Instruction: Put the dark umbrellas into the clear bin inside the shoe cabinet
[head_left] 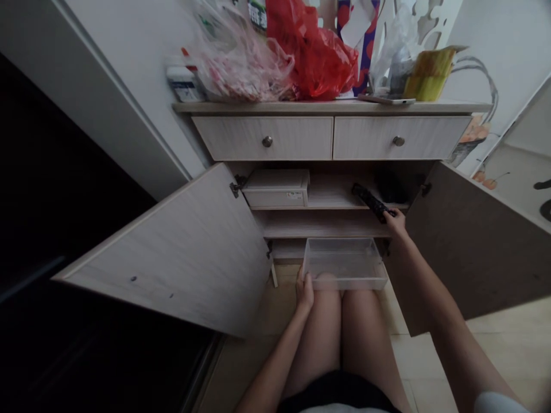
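Observation:
A clear plastic tray (344, 261) rests on the person's knees, its inside bare. My left hand (305, 289) is closed on the tray's left front corner. My right hand (395, 221) grips one end of a long, dark, folded item (370, 201), whose far end reaches over the cabinet's upper shelf (329, 195). What the dark item is cannot be made out. On that shelf's left side sits a white box (278, 186) with a small label. A dark object (391, 186) lies in shadow at the shelf's right end.
Two cabinet doors, left (189, 246) and right (482, 246), stand swung open on both sides. Above are two closed drawers (297, 137). The cabinet top (310, 108) holds a red bag (318, 63), a pink bag (245, 69), a white bottle (183, 80), a phone (387, 100) and a yellow package (430, 74).

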A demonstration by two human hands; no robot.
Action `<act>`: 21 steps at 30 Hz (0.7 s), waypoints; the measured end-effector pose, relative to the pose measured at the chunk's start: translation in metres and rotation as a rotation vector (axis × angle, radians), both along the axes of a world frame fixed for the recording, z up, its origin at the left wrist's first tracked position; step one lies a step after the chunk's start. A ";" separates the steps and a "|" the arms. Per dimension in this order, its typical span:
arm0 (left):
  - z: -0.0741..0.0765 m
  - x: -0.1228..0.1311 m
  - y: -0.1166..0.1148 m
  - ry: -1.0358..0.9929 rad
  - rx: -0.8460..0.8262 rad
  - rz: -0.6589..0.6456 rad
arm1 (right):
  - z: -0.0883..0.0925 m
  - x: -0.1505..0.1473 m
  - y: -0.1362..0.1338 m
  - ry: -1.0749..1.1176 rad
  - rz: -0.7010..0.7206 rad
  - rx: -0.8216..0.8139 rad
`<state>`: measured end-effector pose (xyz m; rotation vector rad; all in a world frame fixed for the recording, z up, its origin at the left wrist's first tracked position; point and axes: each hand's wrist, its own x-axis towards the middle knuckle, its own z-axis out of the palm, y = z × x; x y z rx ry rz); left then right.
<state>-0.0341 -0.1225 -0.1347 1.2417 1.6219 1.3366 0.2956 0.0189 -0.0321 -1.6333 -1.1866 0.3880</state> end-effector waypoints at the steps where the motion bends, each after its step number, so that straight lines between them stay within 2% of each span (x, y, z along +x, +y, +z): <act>1: 0.000 0.000 0.000 -0.005 0.000 0.004 | -0.004 0.003 -0.013 0.061 0.047 0.023; 4: -0.002 0.000 0.000 -0.010 -0.022 -0.002 | -0.011 0.012 -0.050 0.179 0.198 0.014; 9: -0.005 0.001 0.003 0.025 0.052 -0.009 | -0.010 0.012 -0.086 0.127 0.527 -0.124; 13: -0.006 0.002 0.004 0.020 0.023 0.012 | -0.018 -0.008 -0.091 0.058 0.689 -0.217; 17: -0.001 0.000 0.003 0.018 0.022 -0.018 | -0.030 -0.027 -0.086 -0.085 0.718 -0.138; 19: 0.001 -0.002 0.002 0.010 0.016 -0.022 | -0.033 -0.031 -0.082 -0.209 0.725 -0.089; 21: 0.003 -0.003 0.001 0.005 0.012 -0.019 | -0.034 -0.032 -0.077 -0.368 0.716 -0.108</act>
